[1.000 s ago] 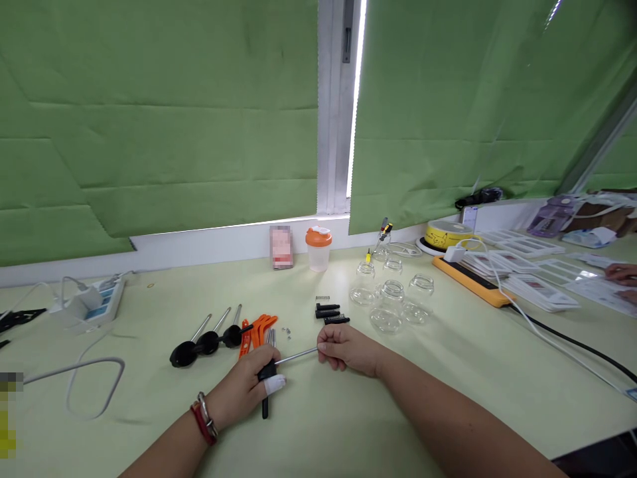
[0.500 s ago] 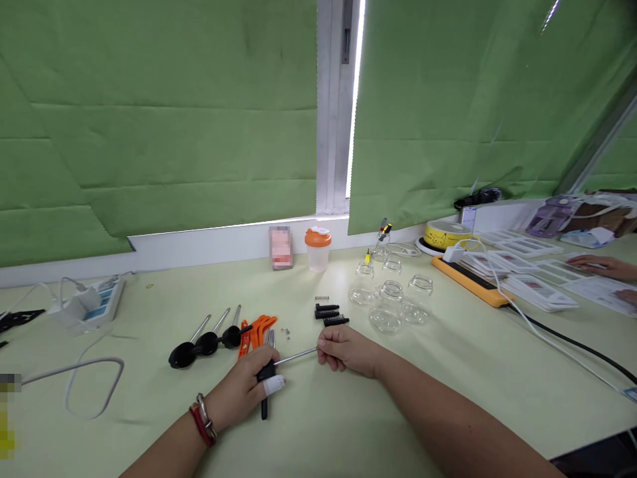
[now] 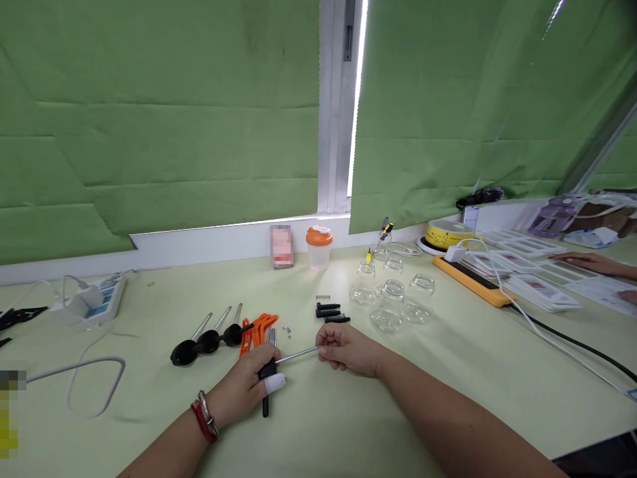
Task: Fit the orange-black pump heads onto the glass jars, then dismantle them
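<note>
My left hand (image 3: pixel 259 382), a white wrap on one finger, is closed around a black part (image 3: pixel 267 370) with a black handle below it. From that part a thin metal rod (image 3: pixel 297 355) runs right. My right hand (image 3: pixel 343 348) pinches the rod's far end; its fingertips hide the tip. Beyond my left hand lie several orange curved pieces (image 3: pixel 263 327) and some metal rods (image 3: pixel 271 336). Black round-headed parts with rods (image 3: pixel 209 342) lie to the left. Black slim parts (image 3: pixel 328 310) and a spring (image 3: pixel 323 297) lie beyond my right hand, and tiny metal bits (image 3: pixel 287 330) between.
Several clear jars (image 3: pixel 388 315) stand at right of centre, near an orange power strip (image 3: pixel 472 282). An orange-lidded cup (image 3: pixel 319 251) stands by the wall. A white power strip (image 3: pixel 107 299) and cable (image 3: pixel 119 378) lie left. Another person's hand (image 3: pixel 582 261) is at far right.
My hands and the rod keep almost the same pose; the view shifts very slightly. At far right, the other person's hand has moved left over the papers.
</note>
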### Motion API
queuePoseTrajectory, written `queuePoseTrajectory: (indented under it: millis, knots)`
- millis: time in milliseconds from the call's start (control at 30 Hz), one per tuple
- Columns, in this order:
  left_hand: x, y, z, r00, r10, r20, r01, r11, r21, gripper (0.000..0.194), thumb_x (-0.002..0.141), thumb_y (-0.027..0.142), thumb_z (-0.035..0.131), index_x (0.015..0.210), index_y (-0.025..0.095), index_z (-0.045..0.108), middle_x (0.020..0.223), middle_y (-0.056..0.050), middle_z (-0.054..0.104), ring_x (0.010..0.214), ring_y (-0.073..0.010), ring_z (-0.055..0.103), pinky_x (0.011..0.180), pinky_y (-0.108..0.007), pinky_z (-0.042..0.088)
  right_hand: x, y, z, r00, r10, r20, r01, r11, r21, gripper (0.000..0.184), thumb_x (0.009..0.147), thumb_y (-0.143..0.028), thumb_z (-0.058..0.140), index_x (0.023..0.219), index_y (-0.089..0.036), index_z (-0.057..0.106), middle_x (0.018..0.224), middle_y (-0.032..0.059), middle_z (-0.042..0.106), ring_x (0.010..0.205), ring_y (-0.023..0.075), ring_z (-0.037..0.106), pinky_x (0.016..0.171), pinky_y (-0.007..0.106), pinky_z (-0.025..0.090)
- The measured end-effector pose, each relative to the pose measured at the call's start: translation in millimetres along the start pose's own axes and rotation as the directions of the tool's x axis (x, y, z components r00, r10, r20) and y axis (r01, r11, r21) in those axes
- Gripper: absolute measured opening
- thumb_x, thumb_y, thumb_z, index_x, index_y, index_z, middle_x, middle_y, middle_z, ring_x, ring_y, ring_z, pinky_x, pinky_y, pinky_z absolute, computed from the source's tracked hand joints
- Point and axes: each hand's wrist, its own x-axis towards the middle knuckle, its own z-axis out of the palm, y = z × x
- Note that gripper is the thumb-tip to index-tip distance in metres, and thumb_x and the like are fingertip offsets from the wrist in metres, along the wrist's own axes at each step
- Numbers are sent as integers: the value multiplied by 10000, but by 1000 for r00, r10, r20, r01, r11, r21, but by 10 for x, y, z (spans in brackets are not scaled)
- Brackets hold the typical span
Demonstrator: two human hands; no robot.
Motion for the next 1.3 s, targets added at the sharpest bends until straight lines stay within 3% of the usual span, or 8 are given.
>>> queuePoseTrajectory:
  millis: [367,667,1300]
  knots:
    - [-4,-14,8,1000,2,-1,-2,1000,-9,127,851,321,510,871,197,489,812,-27,529,717,-165,482,653,-271,411,17,2,17,1000,-17,2,17,1000,-24,240,801,-403,563,772,-166,541,746,10,608,522,62,461,473,188,354]
    - [-9,10,-4,1000,-12,7,12,1000,0,129,852,325,512,874,199,494,813,-25,528,720,-164,480,652,-266,406,6,-9,-7,999,0,37,3,996,-89,271,841,-403,520,746,-159,590,536,-36,491,496,75,426,492,198,348]
    - [-11,-12,2,1000,13,-10,-13,1000,8,153,854,344,507,878,192,513,799,-24,528,702,-162,473,632,-258,397,40,34,-14,999,-5,44,9,996,-86,279,848,-394,502,747,-156,604,511,-33,496,474,78,420,464,195,319]
